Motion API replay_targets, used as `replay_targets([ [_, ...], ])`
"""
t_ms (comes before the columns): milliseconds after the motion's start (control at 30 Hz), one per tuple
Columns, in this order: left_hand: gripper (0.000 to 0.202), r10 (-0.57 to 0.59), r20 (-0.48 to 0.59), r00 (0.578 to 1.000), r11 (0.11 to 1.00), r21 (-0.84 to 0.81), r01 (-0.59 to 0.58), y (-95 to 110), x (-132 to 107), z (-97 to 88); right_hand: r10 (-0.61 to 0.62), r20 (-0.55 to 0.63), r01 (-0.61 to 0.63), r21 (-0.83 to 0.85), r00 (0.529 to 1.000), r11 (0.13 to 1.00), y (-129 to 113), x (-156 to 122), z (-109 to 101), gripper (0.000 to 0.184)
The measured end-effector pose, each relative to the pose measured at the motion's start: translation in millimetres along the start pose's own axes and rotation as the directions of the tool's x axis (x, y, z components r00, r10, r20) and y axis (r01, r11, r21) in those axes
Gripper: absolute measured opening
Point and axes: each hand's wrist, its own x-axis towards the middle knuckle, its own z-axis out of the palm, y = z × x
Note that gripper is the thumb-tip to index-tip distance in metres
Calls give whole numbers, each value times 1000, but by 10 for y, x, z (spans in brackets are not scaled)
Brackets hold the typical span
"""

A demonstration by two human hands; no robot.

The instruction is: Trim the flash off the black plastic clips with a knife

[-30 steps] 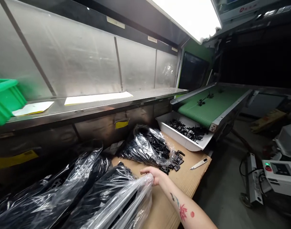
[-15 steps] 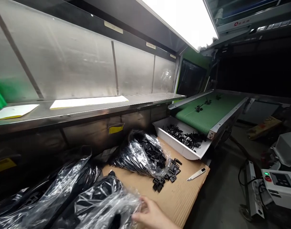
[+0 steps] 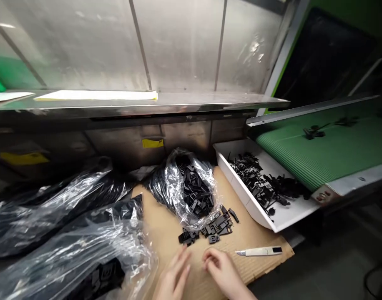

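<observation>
Both of my hands rest low over a cardboard sheet (image 3: pixel 166 225) near its front edge. My left hand (image 3: pixel 174 278) lies flat with fingers stretched out, beside a clear bag of black parts (image 3: pixel 84 258). My right hand (image 3: pixel 220 271) has its fingers curled inward and looks to hold nothing. Just beyond the fingertips lie loose black plastic parts (image 3: pixel 209 229), spilled from an open clear bag (image 3: pixel 191 187). A white utility knife (image 3: pixel 260 251) lies to the right of my right hand.
A white tray (image 3: pixel 241 191) of black parts sits under the end of a green conveyor belt (image 3: pixel 322 150) carrying a few parts. More clear bags (image 3: pixel 47 200) lie at left. A steel shelf (image 3: pixel 147 102) with paper sheets (image 3: pixel 97 95) runs behind.
The view has dropped and moved closer to the cardboard. My right hand let go of the near bag and now sits on the cardboard; my left hand has come into view beside it.
</observation>
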Motion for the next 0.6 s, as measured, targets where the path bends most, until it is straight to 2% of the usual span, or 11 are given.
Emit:
replay_targets([
  [100, 24, 4, -38, 999, 990, 141, 1, -31, 359, 363, -187, -95, 158, -258, 978, 953, 203, -59, -524, 26],
  [167, 27, 18, -47, 999, 979, 202, -8, -52, 571, 467, -285, -73, 234, -395, 956, 888, 235, 23, -716, 31],
  [233, 30, 26, -63, 998, 968, 252, -9, -49, 705, 512, -332, -34, 268, -512, 943, 816, 210, 144, -789, 29],
  [367, 30, 36, -131, 991, 946, 323, 9, -29, 731, 599, -325, -28, 209, -712, 945, 670, 88, 341, -711, 22],
  [500, 24, 66, -174, 982, 933, 359, 1, -71, 595, 722, -296, -59, 121, -824, 953, 554, -25, 417, -533, 21],
  [600, 21, 83, -171, 982, 933, 359, -16, -94, 462, 736, -287, -40, 113, -861, 957, 496, -79, 376, -392, 20],
])
